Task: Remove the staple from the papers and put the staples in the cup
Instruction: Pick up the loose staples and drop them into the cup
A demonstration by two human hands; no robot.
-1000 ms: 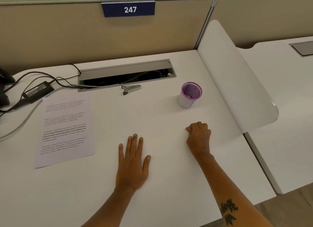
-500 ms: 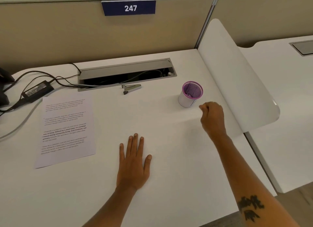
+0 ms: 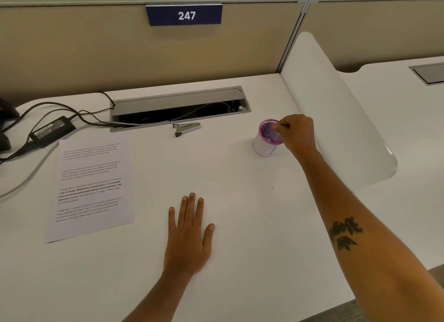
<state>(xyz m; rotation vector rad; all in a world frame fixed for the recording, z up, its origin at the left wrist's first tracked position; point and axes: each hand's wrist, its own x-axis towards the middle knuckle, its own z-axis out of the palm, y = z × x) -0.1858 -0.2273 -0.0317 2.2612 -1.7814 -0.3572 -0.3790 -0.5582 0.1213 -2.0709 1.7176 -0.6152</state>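
Note:
A white cup [image 3: 264, 149] with a purple mesh lining stands at the right of the white desk [image 3: 240, 201]. My right hand [image 3: 299, 134] hovers at the cup's rim, thumb and fingertips pinched together over its mouth; the staple between them is too small to make out. My left hand [image 3: 188, 235] lies flat on the desk, fingers straight, holding nothing. The printed papers [image 3: 93, 184] lie flat at the left, apart from both hands. A small grey staple remover [image 3: 187, 128] lies by the cable slot.
An open grey cable tray [image 3: 177, 101] runs along the back of the desk. A black power adapter [image 3: 51, 130] and its cables lie at the far left. A white curved divider [image 3: 336, 119] stands right of the cup.
My right hand has lifted off the desk and travelled forward to the cup's rim, fingers still curled. The left hand, papers and cup have stayed put.

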